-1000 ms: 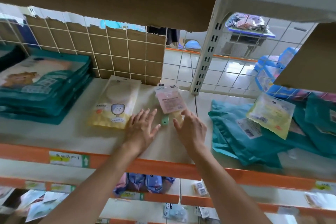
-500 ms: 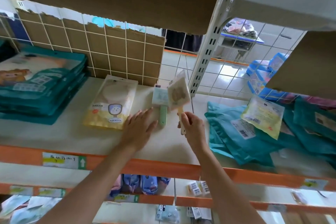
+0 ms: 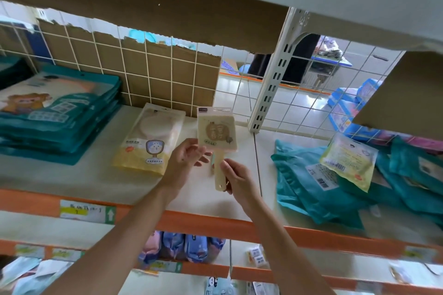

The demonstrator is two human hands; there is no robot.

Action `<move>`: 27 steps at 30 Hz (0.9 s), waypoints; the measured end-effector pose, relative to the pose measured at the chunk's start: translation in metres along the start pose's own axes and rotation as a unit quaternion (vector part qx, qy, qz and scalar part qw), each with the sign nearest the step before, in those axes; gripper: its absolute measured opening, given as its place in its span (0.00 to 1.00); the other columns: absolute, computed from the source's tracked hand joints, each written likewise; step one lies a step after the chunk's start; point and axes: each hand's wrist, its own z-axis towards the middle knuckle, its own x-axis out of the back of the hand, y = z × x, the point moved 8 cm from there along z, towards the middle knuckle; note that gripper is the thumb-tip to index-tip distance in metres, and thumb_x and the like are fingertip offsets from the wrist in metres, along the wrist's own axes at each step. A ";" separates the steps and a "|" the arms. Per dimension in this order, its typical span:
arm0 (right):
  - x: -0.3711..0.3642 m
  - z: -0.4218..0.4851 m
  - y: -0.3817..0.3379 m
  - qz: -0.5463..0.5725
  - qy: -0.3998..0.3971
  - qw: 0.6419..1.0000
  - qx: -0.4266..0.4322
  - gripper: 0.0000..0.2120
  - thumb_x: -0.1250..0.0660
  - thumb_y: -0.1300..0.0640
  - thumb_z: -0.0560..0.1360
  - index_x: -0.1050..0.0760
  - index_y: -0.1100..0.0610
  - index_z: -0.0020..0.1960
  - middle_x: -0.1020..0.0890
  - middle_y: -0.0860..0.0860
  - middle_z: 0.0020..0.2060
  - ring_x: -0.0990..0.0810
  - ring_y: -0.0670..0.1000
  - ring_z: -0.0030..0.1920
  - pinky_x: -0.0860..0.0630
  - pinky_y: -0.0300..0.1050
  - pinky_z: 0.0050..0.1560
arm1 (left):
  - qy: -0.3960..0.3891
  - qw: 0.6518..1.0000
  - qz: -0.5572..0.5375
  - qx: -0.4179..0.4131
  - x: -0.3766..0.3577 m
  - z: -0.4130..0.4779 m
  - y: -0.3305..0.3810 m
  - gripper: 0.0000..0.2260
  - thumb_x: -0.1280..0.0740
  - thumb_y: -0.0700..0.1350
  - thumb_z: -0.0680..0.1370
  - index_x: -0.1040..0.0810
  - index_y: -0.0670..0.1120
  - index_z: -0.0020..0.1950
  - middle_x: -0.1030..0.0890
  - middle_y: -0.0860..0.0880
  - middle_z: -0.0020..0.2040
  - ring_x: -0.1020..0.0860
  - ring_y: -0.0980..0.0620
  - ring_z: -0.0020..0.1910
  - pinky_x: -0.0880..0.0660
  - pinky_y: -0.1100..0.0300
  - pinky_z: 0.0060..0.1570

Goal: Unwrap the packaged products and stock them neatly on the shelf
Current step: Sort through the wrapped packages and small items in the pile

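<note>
I hold a paddle-shaped product with a cream handle upright above the white shelf. Its square head is wrapped in a clear pack with a beige printed card. The lower left corner of the pack is pinched by my left hand. My right hand grips the handle near its bottom end. A sliver of a green item shows on the shelf behind my left fingers; most of it is hidden.
A yellow pouch lies flat left of my hands. A stack of teal packs fills the far left. Loose teal bags and a yellow-green pouch lie right. A white slotted post stands behind; the orange shelf edge runs below.
My right hand lifted the cream-handled product off the shelf and turned it upright. My left hand rose from the shelf and took hold of the pack's lower corner.
</note>
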 end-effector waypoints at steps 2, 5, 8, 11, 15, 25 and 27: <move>0.001 0.002 0.002 -0.033 0.002 0.999 0.008 0.09 0.44 0.63 0.81 0.26 0.64 0.47 0.28 0.52 0.30 0.31 0.40 0.23 0.36 0.32 0.24 | 0.018 0.999 -0.024 0.021 -0.001 0.004 -0.001 0.03 0.35 0.41 0.77 0.23 0.46 0.50 0.17 0.50 0.38 0.20 0.54 0.38 0.25 0.60 0.43; 0.009 0.005 0.006 -0.058 0.005 0.998 0.002 0.05 0.39 0.62 0.79 0.25 0.61 0.51 0.24 0.51 0.32 0.28 0.40 0.25 0.34 0.33 0.24 | 0.042 0.997 -0.048 0.038 -0.003 0.006 0.000 0.05 0.36 0.37 0.76 0.23 0.45 0.46 0.17 0.50 0.35 0.20 0.55 0.35 0.25 0.62 0.40; 0.012 0.005 0.011 -0.122 -0.019 0.992 -0.009 0.02 0.35 0.61 0.77 0.25 0.57 0.49 0.21 0.48 0.32 0.26 0.41 0.26 0.32 0.33 0.26 | 0.064 0.996 -0.038 0.044 -0.003 0.007 -0.001 0.04 0.35 0.37 0.76 0.22 0.45 0.46 0.18 0.48 0.37 0.21 0.55 0.36 0.25 0.62 0.41; 0.015 0.005 0.015 -0.128 -0.010 0.992 -0.006 0.04 0.36 0.63 0.77 0.25 0.55 0.45 0.22 0.49 0.31 0.26 0.42 0.26 0.31 0.35 0.26 | 0.068 0.997 0.010 0.026 -0.006 0.009 0.000 0.05 0.36 0.40 0.78 0.23 0.44 0.52 0.18 0.48 0.42 0.21 0.55 0.39 0.26 0.64 0.42; 0.024 0.012 0.012 -0.058 0.028 0.998 -0.017 0.06 0.37 0.65 0.77 0.25 0.58 0.43 0.23 0.51 0.30 0.27 0.43 0.23 0.32 0.35 0.24 | 0.075 0.964 0.252 -0.045 -0.004 0.005 0.006 0.14 0.39 0.45 0.80 0.28 0.44 0.65 0.22 0.51 0.55 0.24 0.54 0.54 0.30 0.69 0.50; 0.016 0.047 0.017 -0.047 0.030 0.994 -0.093 0.10 0.39 0.61 0.78 0.27 0.58 0.38 0.25 0.52 0.27 0.32 0.42 0.18 0.38 0.32 0.20 | -0.080 0.773 0.629 0.030 -0.013 -0.003 -0.033 0.28 0.52 0.58 0.81 0.53 0.47 0.77 0.54 0.48 0.78 0.56 0.52 0.76 0.59 0.56 0.72; 0.016 0.051 0.016 -0.070 0.036 0.993 -0.089 0.12 0.39 0.60 0.79 0.27 0.57 0.36 0.26 0.51 0.26 0.33 0.42 0.20 0.38 0.33 0.22 | -0.087 0.767 0.634 0.038 -0.012 -0.003 -0.036 0.32 0.58 0.60 0.76 0.54 0.47 0.77 0.55 0.49 0.78 0.57 0.52 0.76 0.60 0.55 0.72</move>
